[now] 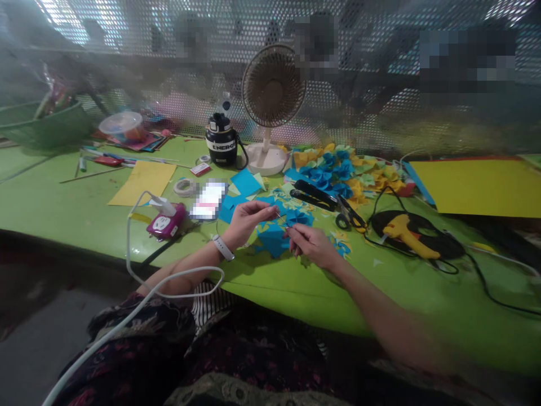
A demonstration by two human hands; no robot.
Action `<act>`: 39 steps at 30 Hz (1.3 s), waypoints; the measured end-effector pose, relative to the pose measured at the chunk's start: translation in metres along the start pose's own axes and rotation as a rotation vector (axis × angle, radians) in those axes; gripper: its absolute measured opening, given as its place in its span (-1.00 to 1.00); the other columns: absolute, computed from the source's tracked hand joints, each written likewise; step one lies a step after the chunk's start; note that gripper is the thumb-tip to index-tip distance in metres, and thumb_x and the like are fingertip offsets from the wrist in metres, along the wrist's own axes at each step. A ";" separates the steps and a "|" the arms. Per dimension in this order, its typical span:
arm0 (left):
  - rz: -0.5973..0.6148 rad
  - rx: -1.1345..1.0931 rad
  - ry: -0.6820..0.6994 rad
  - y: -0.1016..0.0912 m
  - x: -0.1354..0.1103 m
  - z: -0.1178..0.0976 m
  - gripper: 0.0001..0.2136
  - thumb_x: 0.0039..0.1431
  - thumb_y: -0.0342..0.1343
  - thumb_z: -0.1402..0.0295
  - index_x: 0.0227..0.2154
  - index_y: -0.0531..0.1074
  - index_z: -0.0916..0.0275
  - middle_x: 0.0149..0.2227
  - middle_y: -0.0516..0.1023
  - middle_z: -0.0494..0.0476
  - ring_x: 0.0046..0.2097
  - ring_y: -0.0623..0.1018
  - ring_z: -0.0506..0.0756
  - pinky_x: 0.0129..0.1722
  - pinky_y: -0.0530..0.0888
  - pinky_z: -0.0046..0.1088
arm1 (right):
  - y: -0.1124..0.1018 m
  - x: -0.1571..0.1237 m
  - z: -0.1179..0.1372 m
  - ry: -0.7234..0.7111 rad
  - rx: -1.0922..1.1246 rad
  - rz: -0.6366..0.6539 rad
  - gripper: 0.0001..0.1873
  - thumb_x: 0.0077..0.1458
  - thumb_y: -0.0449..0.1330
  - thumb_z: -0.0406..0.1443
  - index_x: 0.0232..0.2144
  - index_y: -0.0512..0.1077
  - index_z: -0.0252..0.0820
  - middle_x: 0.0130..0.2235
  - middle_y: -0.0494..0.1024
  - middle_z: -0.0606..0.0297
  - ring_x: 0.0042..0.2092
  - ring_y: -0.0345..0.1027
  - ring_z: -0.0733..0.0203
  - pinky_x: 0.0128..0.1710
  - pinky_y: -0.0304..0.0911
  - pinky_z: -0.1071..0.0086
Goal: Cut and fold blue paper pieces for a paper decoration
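Observation:
My left hand is closed in a pinch on a thin needle or wire above the green table. A white band sits on that wrist. My right hand is closed too, fingertips pinched close to the tip of the needle. Between and under both hands lies a folded blue paper piece. More blue paper scraps lie just behind it.
A black stapler and scissors lie behind my right hand. A yellow glue gun rests on a black mat. Folded blue and yellow paper flowers, a fan, a black bottle, a pink power strip, yellow sheets.

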State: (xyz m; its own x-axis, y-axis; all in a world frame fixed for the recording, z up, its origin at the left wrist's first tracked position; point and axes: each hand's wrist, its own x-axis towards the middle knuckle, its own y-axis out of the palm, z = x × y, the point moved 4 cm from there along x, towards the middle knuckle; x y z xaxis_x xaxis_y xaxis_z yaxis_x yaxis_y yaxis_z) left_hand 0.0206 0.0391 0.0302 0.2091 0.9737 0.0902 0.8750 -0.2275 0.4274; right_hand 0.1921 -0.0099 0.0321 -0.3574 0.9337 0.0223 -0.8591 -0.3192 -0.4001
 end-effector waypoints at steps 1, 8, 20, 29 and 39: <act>-0.003 -0.004 0.001 0.000 0.000 0.000 -0.68 -0.20 0.48 0.19 -0.46 0.57 0.30 -0.42 0.66 0.11 -0.35 0.65 0.07 -0.14 0.58 -0.28 | 0.000 0.000 0.000 -0.006 -0.018 -0.007 -0.55 0.20 0.08 0.08 -0.45 0.38 -0.15 -0.59 0.45 0.37 -0.61 0.33 0.30 -0.59 0.25 0.42; -0.016 0.000 0.045 -0.003 0.004 -0.002 -0.69 -0.17 0.47 0.17 -0.46 0.56 0.29 -0.44 0.65 0.08 -0.34 0.64 0.04 -0.14 0.58 -0.33 | -0.008 -0.001 0.000 -0.010 -0.058 -0.104 -0.74 0.15 0.09 -0.13 -0.47 0.37 -0.15 -0.59 0.40 0.37 -0.58 0.27 0.30 -0.57 0.16 0.40; 0.518 0.714 0.372 0.019 -0.012 -0.014 -0.83 0.20 0.20 0.26 -0.27 0.63 0.20 -0.27 0.67 0.24 -0.21 0.62 0.13 -0.16 0.53 -0.30 | -0.026 -0.007 0.017 -0.201 -0.148 -0.231 -0.60 0.04 0.12 -0.27 -0.04 0.49 -0.12 -0.50 0.33 0.41 -0.51 0.09 0.31 -0.49 0.06 0.40; 0.551 0.747 0.338 0.015 -0.011 -0.014 -0.82 0.16 0.21 0.27 -0.27 0.63 0.23 -0.29 0.66 0.26 -0.26 0.62 0.14 -0.23 0.51 -0.32 | -0.021 -0.004 0.014 -0.327 -0.418 -0.151 -0.74 0.06 0.18 -0.21 -0.23 0.60 -0.14 -0.37 0.60 0.26 -0.50 0.25 0.31 -0.45 0.15 0.38; 0.319 0.455 0.116 0.005 -0.003 -0.001 -0.60 0.11 0.29 0.21 -0.02 0.50 0.26 -0.28 0.65 0.19 -0.24 0.65 0.08 -0.19 0.56 -0.41 | -0.011 0.006 -0.008 0.105 0.315 -0.187 -0.73 -0.11 0.37 -0.09 -0.48 0.50 -0.15 -0.61 0.41 0.45 -0.64 0.01 0.43 -0.66 -0.17 0.45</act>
State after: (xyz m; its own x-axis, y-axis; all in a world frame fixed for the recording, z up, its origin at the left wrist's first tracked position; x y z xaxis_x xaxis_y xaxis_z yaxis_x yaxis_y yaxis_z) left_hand 0.0234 0.0354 0.0332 0.4672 0.8448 0.2608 0.8817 -0.4674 -0.0653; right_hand 0.2023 0.0002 0.0298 -0.1585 0.9868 -0.0323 -0.9822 -0.1609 -0.0966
